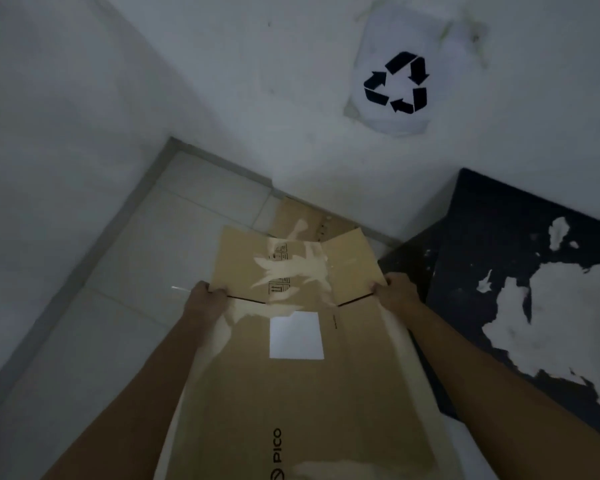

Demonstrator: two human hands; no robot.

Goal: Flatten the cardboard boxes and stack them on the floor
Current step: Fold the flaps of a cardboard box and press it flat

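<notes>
I see my left hand [205,296] and right hand [394,291] pinching the flattened brown cardboard box [298,375] at opposite edges; it looks light, stiff, floppy at creases.

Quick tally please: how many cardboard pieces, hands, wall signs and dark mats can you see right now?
Cardboard pieces: 2, one held, one on the floor
Hands: 2, left and right
Recycling sign: 1
Dark mat: 1
Total: 6

The flattened box [302,393] is cut off by the bottom edge.
</notes>
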